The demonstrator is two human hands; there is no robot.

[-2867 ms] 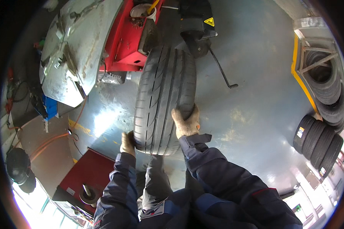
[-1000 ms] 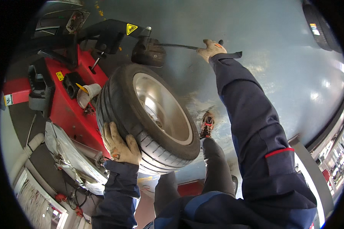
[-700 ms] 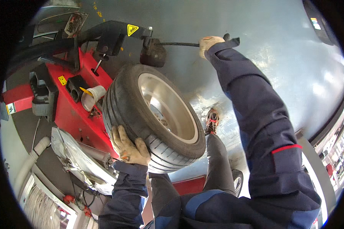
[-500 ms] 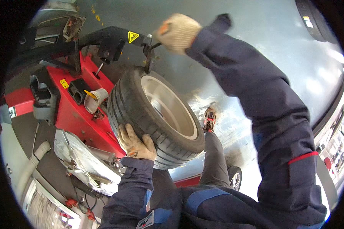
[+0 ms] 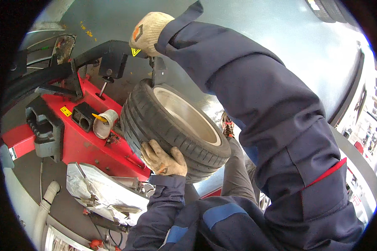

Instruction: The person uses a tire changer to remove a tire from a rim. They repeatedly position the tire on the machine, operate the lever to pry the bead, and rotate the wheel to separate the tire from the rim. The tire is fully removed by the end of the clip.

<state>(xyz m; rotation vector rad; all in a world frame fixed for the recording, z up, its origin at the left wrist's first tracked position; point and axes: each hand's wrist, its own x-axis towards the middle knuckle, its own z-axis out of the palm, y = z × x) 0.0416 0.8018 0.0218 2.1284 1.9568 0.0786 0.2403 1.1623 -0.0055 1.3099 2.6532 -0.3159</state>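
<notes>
A car wheel, a black tyre [image 5: 135,109] on a silver rim [image 5: 184,111], stands tilted against the side of a red tyre changer [image 5: 88,144]. My left hand [image 5: 162,159], in a beige knit glove, lies on the tread at the near side with its fingers spread. At the far side, my gloved right hand [image 5: 151,33] is closed at the end of the machine's black bead breaker arm [image 5: 117,47]; the handle it grips is hidden beneath the glove. Just below that hand, the bead breaker blade [image 5: 158,71] reaches down to the tyre's upper edge.
On the red machine stand a white cup [image 5: 105,124] with a yellow-handled brush and a black block [image 5: 86,116]. Grey pads [image 5: 45,127] hang at its left. A dirty white panel [image 5: 96,188] lies near my left forearm. More tyres [image 5: 333,10] are at the far right.
My right hand has moved left, over the end of the black arm, covering part of the warning triangle. The left hand remains on the tread, and the whole view has shifted slightly.
</notes>
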